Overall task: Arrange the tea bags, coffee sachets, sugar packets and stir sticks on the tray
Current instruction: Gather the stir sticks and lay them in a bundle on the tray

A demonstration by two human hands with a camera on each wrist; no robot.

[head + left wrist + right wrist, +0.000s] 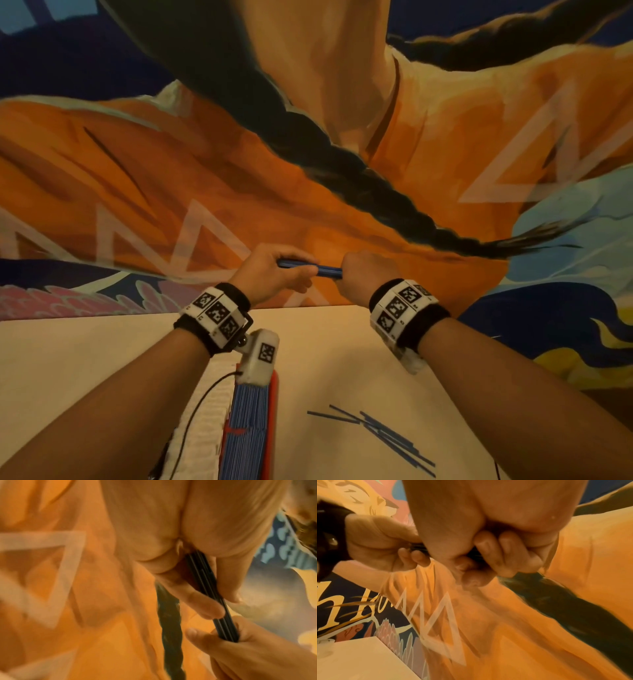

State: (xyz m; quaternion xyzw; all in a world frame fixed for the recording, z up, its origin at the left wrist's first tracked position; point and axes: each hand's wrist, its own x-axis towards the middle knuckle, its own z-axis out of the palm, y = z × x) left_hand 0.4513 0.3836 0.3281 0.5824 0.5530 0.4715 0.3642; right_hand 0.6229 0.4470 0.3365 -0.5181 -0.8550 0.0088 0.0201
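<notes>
Inside both fists, our stick bundle [310, 267] hides its ends; left hand [270, 274] and right hand [366, 274] fingers clamp around it.

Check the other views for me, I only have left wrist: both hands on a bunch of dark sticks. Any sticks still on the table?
Observer: Yes. The head view shows several loose stir sticks lying crossed on the white table.
Operator: Tray in sight?
Observer: Only a strip. A red-edged tray sits left of the loose ones, under the left wrist, packed with blue sticks laid side by side.
Operator: Where's the bunch relative to the table?
Observer: The bundle is held roughly level, up over the table's far edge. The left hand pinches one end and the right hand is curled round the other.
</notes>
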